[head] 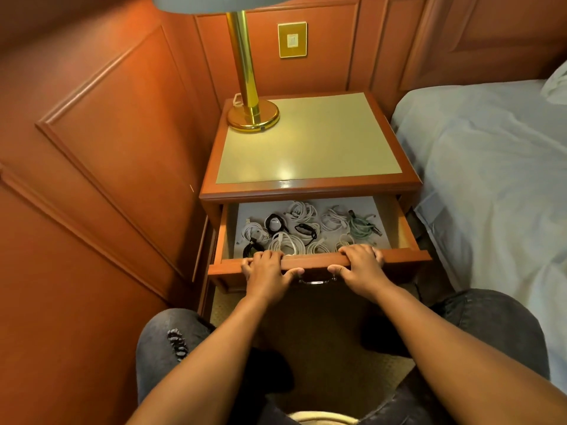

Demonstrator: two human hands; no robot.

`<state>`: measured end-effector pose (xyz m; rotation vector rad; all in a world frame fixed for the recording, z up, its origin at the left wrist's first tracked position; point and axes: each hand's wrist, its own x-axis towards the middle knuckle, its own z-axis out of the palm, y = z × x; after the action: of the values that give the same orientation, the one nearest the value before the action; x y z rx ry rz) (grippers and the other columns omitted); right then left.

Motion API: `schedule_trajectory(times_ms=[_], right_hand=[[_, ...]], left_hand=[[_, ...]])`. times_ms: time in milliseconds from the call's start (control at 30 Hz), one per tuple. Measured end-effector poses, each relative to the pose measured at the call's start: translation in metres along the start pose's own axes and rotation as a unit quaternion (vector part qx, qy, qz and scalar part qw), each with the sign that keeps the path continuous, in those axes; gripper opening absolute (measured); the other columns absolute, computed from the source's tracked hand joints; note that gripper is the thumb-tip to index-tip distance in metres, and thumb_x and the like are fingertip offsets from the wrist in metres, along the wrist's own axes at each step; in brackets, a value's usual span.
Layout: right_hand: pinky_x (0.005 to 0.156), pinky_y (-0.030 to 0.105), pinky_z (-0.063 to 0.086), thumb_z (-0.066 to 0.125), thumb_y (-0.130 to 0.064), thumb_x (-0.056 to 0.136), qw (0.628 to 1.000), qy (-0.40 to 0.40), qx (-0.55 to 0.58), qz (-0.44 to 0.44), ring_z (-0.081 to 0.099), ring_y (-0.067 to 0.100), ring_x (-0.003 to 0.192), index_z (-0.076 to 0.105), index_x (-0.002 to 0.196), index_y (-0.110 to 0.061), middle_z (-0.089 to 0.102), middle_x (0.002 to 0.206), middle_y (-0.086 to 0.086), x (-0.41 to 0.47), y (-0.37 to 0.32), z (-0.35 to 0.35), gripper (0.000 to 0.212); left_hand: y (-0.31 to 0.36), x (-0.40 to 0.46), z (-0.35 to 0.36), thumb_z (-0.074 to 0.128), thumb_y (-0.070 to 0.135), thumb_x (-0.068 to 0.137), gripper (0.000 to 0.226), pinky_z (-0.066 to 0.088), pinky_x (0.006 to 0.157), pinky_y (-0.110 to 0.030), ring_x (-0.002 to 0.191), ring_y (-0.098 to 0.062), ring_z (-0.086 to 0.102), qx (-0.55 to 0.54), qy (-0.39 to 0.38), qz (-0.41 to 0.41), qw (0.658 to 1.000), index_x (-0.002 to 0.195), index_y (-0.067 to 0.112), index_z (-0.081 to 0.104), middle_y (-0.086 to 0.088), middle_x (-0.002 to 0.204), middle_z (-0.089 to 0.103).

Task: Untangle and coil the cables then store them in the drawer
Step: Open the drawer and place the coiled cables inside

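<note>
White, black and pale green cables (310,230) on the drawer (408,256)'s grey liner; reddish-brown wood, a cream tabletop (310,142) above it, brass lamp (250,87)

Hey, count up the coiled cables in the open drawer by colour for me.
White coils: 6
Black coils: 3
Pale green coils: 1
Total: 10 in the drawer; the white ones overlap, so that count is approximate.

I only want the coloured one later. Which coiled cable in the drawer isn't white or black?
The pale green cable, coiled at the right end of the drawer, farthest toward the bed. Every other coil there is white or black.
</note>
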<state>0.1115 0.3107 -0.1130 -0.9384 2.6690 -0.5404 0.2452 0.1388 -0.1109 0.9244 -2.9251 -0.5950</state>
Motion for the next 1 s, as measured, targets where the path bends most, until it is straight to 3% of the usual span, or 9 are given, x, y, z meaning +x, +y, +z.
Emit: schedule_trajectory(times_ms=[433,533,600,700,767,867,1000], right_hand=[[0.111,0.035,0.01,0.057,-0.052,0.091,0.999,0.029,0.001,-0.013,0.033,0.017,0.135,0.051,0.135,-0.018,0.05,0.138,-0.001,0.061,0.004,0.002,0.056],[0.111,0.04,0.02,0.066,-0.047,0.086,0.996,0.088,0.023,-0.005,0.038,0.024,0.132,0.056,0.131,-0.011,0.054,0.133,0.006,0.055,0.004,0.01,0.058],[0.107,0.039,0.029,0.072,-0.035,0.085,0.98,0.181,0.078,0.016,0.042,0.028,0.126,0.06,0.124,-0.005,0.054,0.127,0.012,0.043,-0.004,0.016,0.051],[0.091,0.025,0.035,0.069,-0.019,0.088,0.924,0.288,0.226,0.108,0.051,0.025,0.106,0.063,0.104,-0.004,0.055,0.111,0.013,0.016,-0.025,0.021,0.022],[0.08,0.023,0.038,0.061,-0.021,0.094,0.884,0.231,0.341,0.222,0.056,0.022,0.097,0.061,0.099,-0.009,0.058,0.106,0.011,0.01,-0.035,0.024,0.012],[0.081,0.032,0.046,0.054,-0.028,0.098,0.813,0.107,0.437,0.37,0.06,0.028,0.106,0.058,0.118,-0.007,0.061,0.114,0.012,0.023,-0.037,0.031,0.03],[0.08,0.033,0.04,0.059,-0.019,0.093,0.763,0.055,0.511,0.392,0.053,0.024,0.094,0.056,0.11,-0.008,0.055,0.101,0.012,0.042,-0.036,0.042,0.02]], left_hand=[[-0.01,0.066,0.004,0.047,0.069,0.085,0.062,0.018,0.107,-0.041,0.126,-0.015,0.039,0.025,0.045,0.014,0.999,0.13,0.025,0.052,0.005,0.128,0.053],[-0.009,0.06,0.011,0.052,0.067,0.085,0.064,0.011,0.113,-0.043,0.136,-0.019,0.029,0.007,0.075,-0.006,0.997,0.132,0.023,0.052,0.002,0.137,0.047],[-0.001,0.047,0.016,0.059,0.057,0.086,0.059,0.01,0.114,-0.045,0.14,-0.026,0.024,-0.049,0.125,-0.056,0.989,0.13,0.019,0.053,-0.005,0.143,0.039],[0.02,0.022,0.026,0.071,0.031,0.084,0.042,0.027,0.108,-0.044,0.127,-0.03,0.035,-0.229,0.21,-0.172,0.935,0.117,0.011,0.056,-0.013,0.133,0.039],[0.03,0.014,0.032,0.068,0.019,0.087,0.03,0.041,0.1,-0.041,0.11,-0.026,0.047,-0.371,0.19,-0.251,0.874,0.112,0.007,0.056,-0.014,0.125,0.046],[0.036,0.024,0.039,0.062,0.025,0.092,0.029,0.049,0.086,-0.036,0.095,-0.027,0.06,-0.474,0.059,-0.328,0.815,0.11,0.002,0.058,-0.016,0.11,0.063],[0.034,0.043,0.05,0.058,0.019,0.094,0.027,0.048,0.075,-0.035,0.084,-0.025,0.061,-0.565,-0.013,-0.375,0.735,0.112,-0.002,0.056,-0.012,0.092,0.063]])
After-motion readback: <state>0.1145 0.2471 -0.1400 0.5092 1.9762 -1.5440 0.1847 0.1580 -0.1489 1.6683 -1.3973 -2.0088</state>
